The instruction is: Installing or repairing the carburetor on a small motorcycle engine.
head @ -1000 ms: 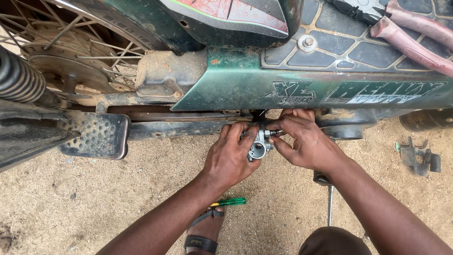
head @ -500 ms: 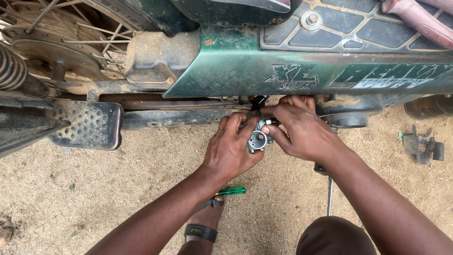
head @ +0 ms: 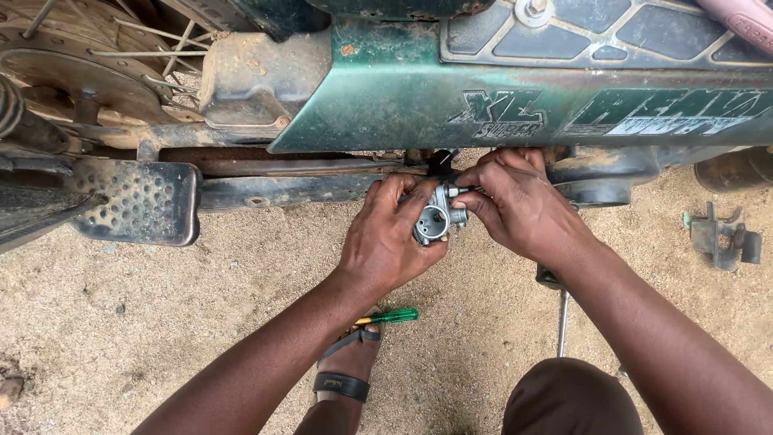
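We hold a small metal carburettor (head: pixel 435 219) just below the green side panel (head: pixel 419 105) of the motorbike, between both hands. Our left hand (head: pixel 386 242) cups it from below, fingers curled around its body with the round bore facing us. Our right hand (head: pixel 519 205) pinches a small fitting on its right side, fingertips pressed together. Since a second ago both hands have barely shifted against the bike; the part stays in the same spot and our view has only drawn closer, so we judge the fiddling is fine work, not repositioning. A green-handled screwdriver (head: pixel 388 316) lies on the sand by our sandalled foot (head: pixel 346 366).
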